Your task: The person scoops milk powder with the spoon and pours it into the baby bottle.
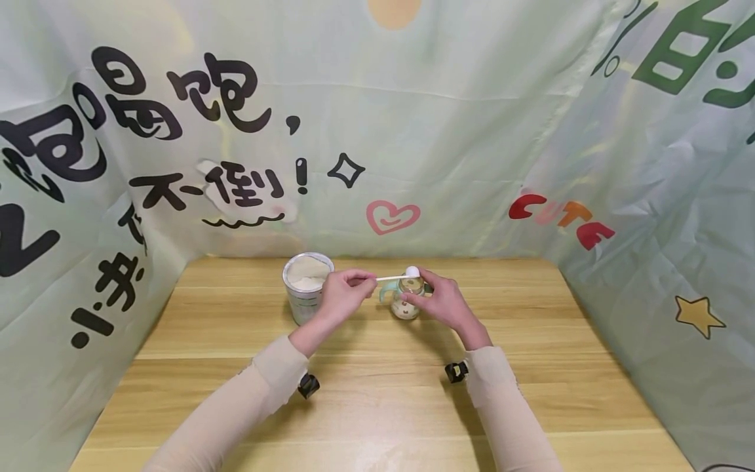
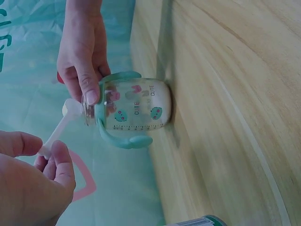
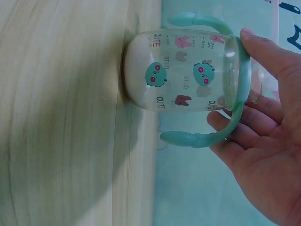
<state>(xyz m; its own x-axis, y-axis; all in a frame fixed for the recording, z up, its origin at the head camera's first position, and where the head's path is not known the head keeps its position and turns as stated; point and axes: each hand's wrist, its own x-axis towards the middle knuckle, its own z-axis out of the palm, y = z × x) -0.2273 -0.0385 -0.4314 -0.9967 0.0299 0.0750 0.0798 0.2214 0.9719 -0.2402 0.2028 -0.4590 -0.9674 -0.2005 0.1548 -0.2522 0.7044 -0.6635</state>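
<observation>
My left hand point(image 1: 347, 294) pinches the thin handle of a white scoop point(image 2: 57, 128) between thumb and fingers. The scoop's bowl lies right over the mouth of a clear baby bottle point(image 3: 181, 94), overlapping the rim in the left wrist view. This bottle stands upright on the table, with mint-green handles point(image 3: 221, 136), printed cartoon figures and whitish powder in its bottom. Around its neck, my right hand point(image 1: 445, 303) grips with thumb and fingers. To the left, just behind my left hand, stands an open can point(image 1: 302, 309) of pale milk powder point(image 1: 307, 274).
Wooden tabletop point(image 1: 377, 406) spreads beneath both forearms. A printed cloth backdrop point(image 1: 460, 144) rises at the back and both sides. Small black cameras point(image 1: 309, 385) hang by the wrists. The can stands near the table's back edge.
</observation>
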